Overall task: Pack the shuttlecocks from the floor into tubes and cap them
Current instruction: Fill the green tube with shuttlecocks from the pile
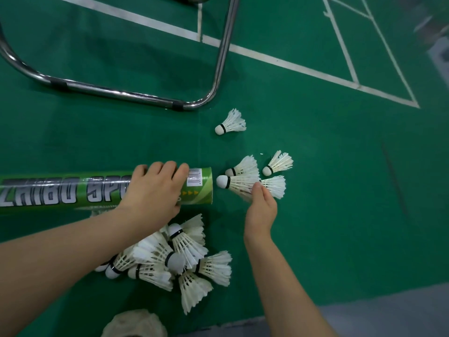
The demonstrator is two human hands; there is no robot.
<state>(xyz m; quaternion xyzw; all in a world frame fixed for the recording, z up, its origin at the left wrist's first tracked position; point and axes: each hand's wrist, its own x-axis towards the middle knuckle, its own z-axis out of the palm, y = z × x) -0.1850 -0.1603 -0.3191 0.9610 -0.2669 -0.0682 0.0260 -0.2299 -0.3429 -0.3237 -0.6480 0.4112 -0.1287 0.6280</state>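
The left hand (155, 188) lies curled over a green tube (102, 190) that rests on its side on the green floor (328, 166), its open end facing right. The right hand (261, 207) pinches the feathers of a shuttlecock (233, 183) with its fingertips, the cork tip pointing at the tube's mouth, just beside it. Two more shuttlecocks (277, 164) lie close behind, and another (230, 122) sits apart, farther up. A loose pile of shuttlecocks (175, 261) lies below the tube, near the left forearm. A bent chrome frame (121, 93) stands beyond
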